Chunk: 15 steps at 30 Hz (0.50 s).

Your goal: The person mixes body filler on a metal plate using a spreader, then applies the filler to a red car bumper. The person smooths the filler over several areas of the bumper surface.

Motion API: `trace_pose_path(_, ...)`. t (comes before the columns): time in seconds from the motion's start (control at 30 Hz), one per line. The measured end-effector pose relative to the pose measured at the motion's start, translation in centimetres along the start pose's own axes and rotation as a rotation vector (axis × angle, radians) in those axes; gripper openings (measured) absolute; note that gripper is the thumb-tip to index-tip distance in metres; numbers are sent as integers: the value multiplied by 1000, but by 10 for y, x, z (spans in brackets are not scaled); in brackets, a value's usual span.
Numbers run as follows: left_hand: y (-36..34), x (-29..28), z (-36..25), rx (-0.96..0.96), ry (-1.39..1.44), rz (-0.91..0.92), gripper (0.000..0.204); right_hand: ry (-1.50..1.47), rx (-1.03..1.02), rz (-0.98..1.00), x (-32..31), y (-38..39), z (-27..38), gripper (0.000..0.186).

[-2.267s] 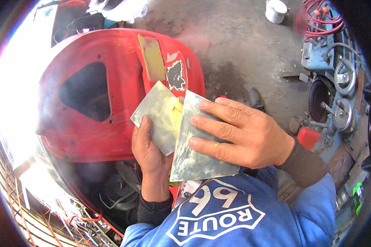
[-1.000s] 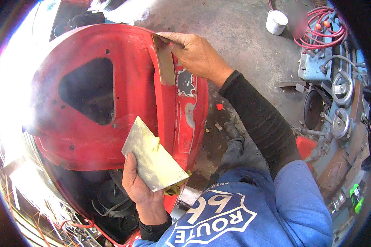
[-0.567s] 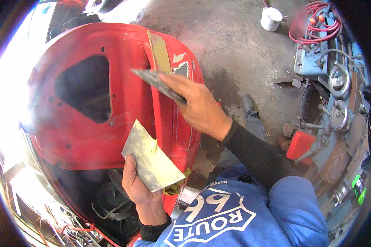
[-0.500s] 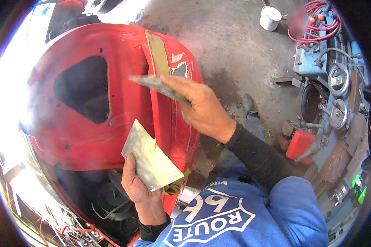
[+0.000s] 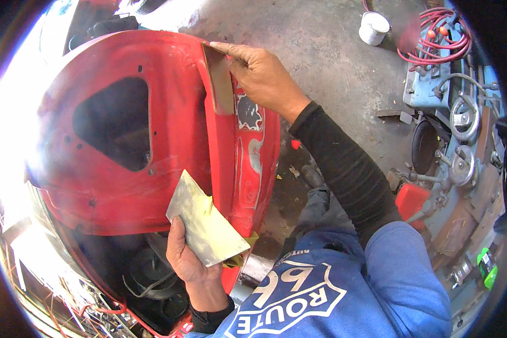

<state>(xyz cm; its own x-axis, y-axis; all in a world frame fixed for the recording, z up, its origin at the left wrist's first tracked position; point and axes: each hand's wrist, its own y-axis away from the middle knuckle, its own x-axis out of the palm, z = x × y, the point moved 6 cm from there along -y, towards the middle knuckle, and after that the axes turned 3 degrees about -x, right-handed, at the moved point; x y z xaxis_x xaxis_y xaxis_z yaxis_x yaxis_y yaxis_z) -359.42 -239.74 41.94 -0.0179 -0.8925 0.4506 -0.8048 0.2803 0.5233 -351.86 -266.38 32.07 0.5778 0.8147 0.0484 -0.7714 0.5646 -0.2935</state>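
Observation:
My left hand (image 5: 192,260) grips a grey mixing plate (image 5: 205,225) with pale yellow body filler (image 5: 200,203) smeared across it. The plate is tilted in front of a red car panel (image 5: 112,194) that has a dark triangular opening. At the far right edge of this panel, my right hand (image 5: 267,81) is closed on a flat spreader (image 5: 222,87), which lies against the raised edge. Beneath it, most of the filler strip on the edge is hidden. Beside the spreader is a grey patch (image 5: 248,112) bared of red paint.
A white bucket (image 5: 373,29) stands on the concrete floor at the far right, near a coiled red hose (image 5: 436,42). Along the right are blue machinery with handwheels (image 5: 463,117) and a red box (image 5: 412,200). A dark cavity with cables (image 5: 158,270) lies at lower left.
My right hand has moved away from me with the spreader, from above the panel's middle to its far right edge. My left hand and the plate have barely moved.

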Motion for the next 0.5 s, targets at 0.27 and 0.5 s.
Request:
trace_pose_path(0.27,-1,-3,-4,2,16,42,40,-56,-31,-6,7,9,3,40)
trace_pose_path(0.5,0,-2,-11,7,2,104,40,16,-52,-39,24,78,32,47)
